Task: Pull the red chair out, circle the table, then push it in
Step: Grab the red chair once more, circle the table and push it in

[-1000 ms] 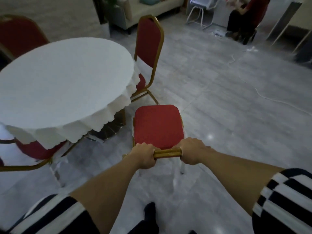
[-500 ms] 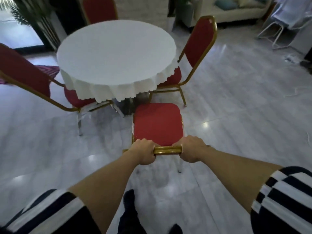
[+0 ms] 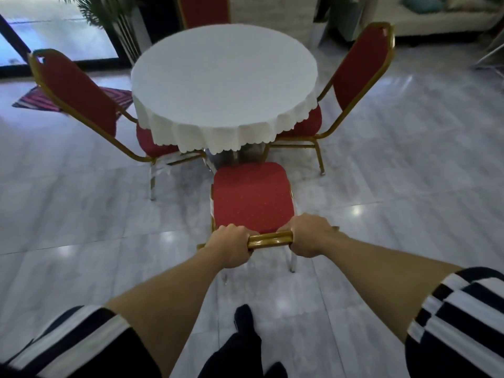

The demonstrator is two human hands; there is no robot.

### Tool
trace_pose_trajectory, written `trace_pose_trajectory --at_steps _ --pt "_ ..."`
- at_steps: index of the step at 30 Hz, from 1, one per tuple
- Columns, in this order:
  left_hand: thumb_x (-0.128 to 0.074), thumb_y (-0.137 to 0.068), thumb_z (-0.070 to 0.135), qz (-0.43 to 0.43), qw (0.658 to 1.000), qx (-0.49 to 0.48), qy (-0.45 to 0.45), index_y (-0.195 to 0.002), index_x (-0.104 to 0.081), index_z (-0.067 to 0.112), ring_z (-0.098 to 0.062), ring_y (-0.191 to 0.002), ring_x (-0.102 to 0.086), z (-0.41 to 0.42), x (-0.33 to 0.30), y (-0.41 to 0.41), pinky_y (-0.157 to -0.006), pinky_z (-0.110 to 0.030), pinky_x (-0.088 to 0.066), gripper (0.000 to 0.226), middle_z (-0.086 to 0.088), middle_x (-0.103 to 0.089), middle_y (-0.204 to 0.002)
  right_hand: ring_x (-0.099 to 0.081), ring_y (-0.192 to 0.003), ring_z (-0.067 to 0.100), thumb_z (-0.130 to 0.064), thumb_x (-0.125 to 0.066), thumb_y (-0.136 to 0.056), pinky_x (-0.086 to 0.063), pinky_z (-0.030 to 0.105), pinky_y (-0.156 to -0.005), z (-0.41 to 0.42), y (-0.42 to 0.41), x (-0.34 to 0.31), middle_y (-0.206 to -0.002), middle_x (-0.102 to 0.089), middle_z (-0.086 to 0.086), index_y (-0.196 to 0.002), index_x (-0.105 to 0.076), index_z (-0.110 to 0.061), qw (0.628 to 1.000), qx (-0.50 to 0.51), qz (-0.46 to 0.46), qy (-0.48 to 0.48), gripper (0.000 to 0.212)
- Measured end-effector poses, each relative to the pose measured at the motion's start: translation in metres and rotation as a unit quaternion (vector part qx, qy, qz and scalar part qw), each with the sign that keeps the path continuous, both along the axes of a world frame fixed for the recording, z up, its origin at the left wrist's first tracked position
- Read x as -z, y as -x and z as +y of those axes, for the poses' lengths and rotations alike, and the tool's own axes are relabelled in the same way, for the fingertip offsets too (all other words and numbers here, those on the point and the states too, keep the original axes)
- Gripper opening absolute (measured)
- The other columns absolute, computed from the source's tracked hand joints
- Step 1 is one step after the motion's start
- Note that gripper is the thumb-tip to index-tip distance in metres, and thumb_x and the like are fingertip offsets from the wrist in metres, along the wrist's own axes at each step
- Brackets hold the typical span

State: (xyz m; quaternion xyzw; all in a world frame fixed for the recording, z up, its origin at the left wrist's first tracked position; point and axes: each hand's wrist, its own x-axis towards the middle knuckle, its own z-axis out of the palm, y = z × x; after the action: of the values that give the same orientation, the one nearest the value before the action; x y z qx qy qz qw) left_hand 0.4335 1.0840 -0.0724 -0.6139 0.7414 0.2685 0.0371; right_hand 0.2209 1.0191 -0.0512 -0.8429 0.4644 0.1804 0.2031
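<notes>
The red chair (image 3: pixel 252 196) with a gold frame stands in front of me, its seat facing the round table (image 3: pixel 225 75) covered by a white cloth. The seat's front edge sits just short of the cloth's scalloped hem. My left hand (image 3: pixel 231 248) and my right hand (image 3: pixel 309 236) both grip the gold top bar of the chair's back, left and right of its middle. The backrest itself is hidden below the bar from this angle.
Three more red chairs stand at the table: one at the left (image 3: pixel 79 96), one at the right (image 3: pixel 357 75), one behind (image 3: pixel 203 9). A striped mat (image 3: pixel 41 100) lies far left, a plant (image 3: pixel 109 15) and a sofa (image 3: pixel 436 15) at the back. Grey tiled floor surrounds everything.
I have swung around with the chair: the table has shifted from my left to straight ahead, and the chair seat now points at it. Both hands kept their grip.
</notes>
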Motion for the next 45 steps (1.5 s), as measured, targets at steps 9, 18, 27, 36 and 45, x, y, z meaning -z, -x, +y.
trace_pose_trajectory --at_steps 9,18,27,36,45 --pt "-0.058 -0.093 0.025 0.000 1.000 -0.025 -0.001 -0.103 -0.071 0.042 -0.024 -0.079 -0.067 -0.073 -0.002 -0.021 -0.077 -0.041 -0.059 0.024 0.007 -0.070 -0.086 -0.063 -0.072 0.016 -0.014 -0.058 -0.086 -0.043 0.030 -0.061 -0.076 -0.023 -0.003 -0.078 -0.067 -0.008 -0.071 -0.060 -0.042 1.000 0.000 -0.005 -0.006 0.032" --pt "-0.057 -0.094 0.032 -0.014 0.999 -0.045 -0.004 -0.096 -0.067 0.039 -0.023 -0.076 -0.068 -0.159 -0.003 -0.055 -0.075 -0.041 -0.059 0.012 0.008 -0.069 -0.083 -0.063 -0.078 0.022 -0.014 -0.057 -0.088 -0.042 0.032 -0.063 -0.165 -0.060 -0.004 -0.081 -0.064 -0.009 -0.090 -0.070 -0.050 1.000 -0.004 -0.007 -0.023 0.039" --pt "-0.053 -0.095 0.037 -0.036 0.999 -0.018 -0.007 -0.099 -0.067 0.032 -0.025 -0.076 -0.067 -0.217 0.008 -0.068 -0.075 -0.042 -0.060 0.015 0.003 -0.069 -0.086 -0.060 -0.068 0.014 -0.018 -0.055 -0.091 -0.051 0.034 -0.061 -0.233 -0.070 0.001 -0.080 -0.063 -0.007 -0.113 -0.071 -0.045 0.998 -0.038 0.036 -0.021 0.038" --pt "-0.047 -0.086 0.039 -0.034 0.998 -0.015 -0.041 -0.098 -0.071 0.029 -0.020 -0.068 -0.066 -0.226 0.021 -0.075 -0.071 -0.042 -0.063 0.029 0.005 -0.069 -0.079 -0.061 -0.072 0.015 -0.024 -0.056 -0.090 -0.046 0.031 -0.062 -0.234 -0.069 0.007 -0.084 -0.066 -0.007 -0.110 -0.071 -0.041 0.999 -0.033 0.036 -0.009 0.029" --pt "-0.055 -0.079 0.051 -0.006 0.994 -0.039 -0.098 -0.124 -0.066 0.040 -0.024 -0.091 -0.070 -0.224 0.011 -0.070 -0.085 -0.042 -0.059 0.047 0.006 -0.073 -0.102 -0.067 -0.090 0.019 -0.034 -0.071 -0.084 -0.057 0.038 -0.078 -0.236 -0.069 0.000 -0.100 -0.071 -0.008 -0.121 -0.068 -0.044 0.997 -0.036 0.016 -0.072 0.039"
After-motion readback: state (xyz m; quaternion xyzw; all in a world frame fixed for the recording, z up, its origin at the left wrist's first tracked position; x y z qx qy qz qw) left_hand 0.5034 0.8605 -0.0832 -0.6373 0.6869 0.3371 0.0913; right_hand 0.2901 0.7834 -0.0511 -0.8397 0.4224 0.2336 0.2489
